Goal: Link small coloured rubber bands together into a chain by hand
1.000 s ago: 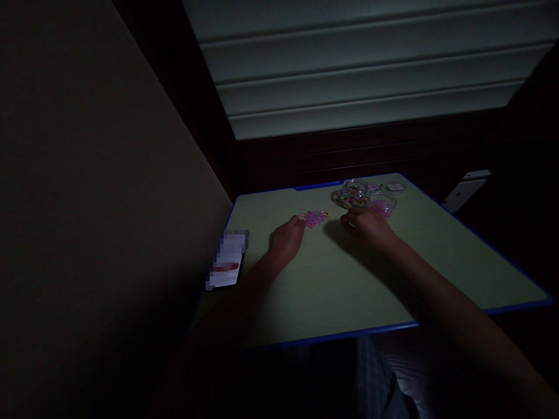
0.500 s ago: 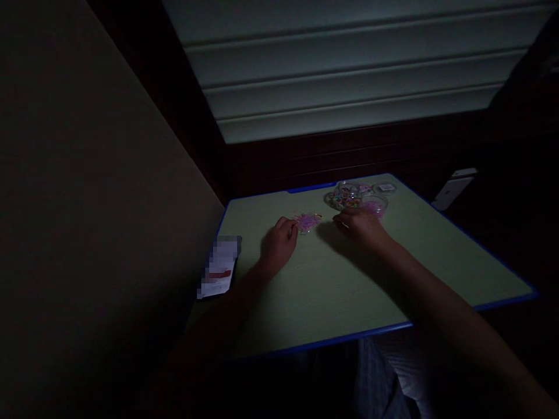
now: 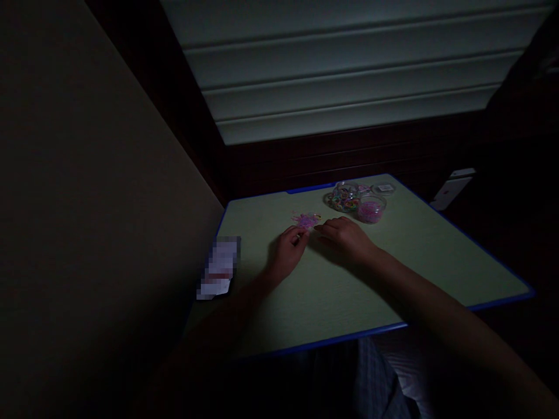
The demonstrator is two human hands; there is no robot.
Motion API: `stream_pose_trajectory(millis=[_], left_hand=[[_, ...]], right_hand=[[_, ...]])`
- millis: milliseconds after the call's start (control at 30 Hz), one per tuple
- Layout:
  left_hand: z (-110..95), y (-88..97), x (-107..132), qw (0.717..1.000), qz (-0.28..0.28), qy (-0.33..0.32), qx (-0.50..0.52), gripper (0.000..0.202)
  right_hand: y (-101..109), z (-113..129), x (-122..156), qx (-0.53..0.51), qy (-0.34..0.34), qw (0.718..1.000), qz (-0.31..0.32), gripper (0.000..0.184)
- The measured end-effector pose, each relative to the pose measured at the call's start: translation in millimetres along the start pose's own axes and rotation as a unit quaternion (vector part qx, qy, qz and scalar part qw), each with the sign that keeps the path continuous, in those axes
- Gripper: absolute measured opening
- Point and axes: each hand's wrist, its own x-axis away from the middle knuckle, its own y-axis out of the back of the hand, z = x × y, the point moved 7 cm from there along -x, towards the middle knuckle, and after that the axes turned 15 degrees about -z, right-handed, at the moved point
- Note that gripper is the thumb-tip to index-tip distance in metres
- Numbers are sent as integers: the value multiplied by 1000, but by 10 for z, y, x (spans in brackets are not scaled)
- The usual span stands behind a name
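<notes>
A loose tangle of pink rubber bands [image 3: 307, 221] lies on the pale green desk [image 3: 332, 302]. My left hand [image 3: 286, 251] rests just below it, fingers curled together at its lower edge. The dim light hides whether those fingers pinch a band. My right hand [image 3: 345, 237] lies to the right of the tangle, fingers stretched toward it and nothing visible in them. Behind that hand stand a clear jar of multicoloured bands [image 3: 345, 196] and a clear jar of pink bands [image 3: 370, 208].
A small round clear lid [image 3: 384, 188] lies at the desk's far corner. A pixelated white paper [image 3: 220, 267] sits at the left edge beside a wall. A white phone [image 3: 449, 189] lies beyond the right edge, and a window blind [image 3: 349, 70] fills the back.
My right hand has slid left, away from the jars and up to the pink tangle. My left hand has shifted slightly closer beneath it. The view has moved a little since the oldest frame.
</notes>
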Motion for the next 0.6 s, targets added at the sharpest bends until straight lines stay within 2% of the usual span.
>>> stream_pose_trajectory(millis=[233,600], left_hand=[[23,-21,21,999,14,10,-29,16],[-33,-35,34,998,22,-12,-53,18]], right_hand=[[-16,8,3,18,-17,1000,17,24],[-26,-9,8,57,23,997,48,18]])
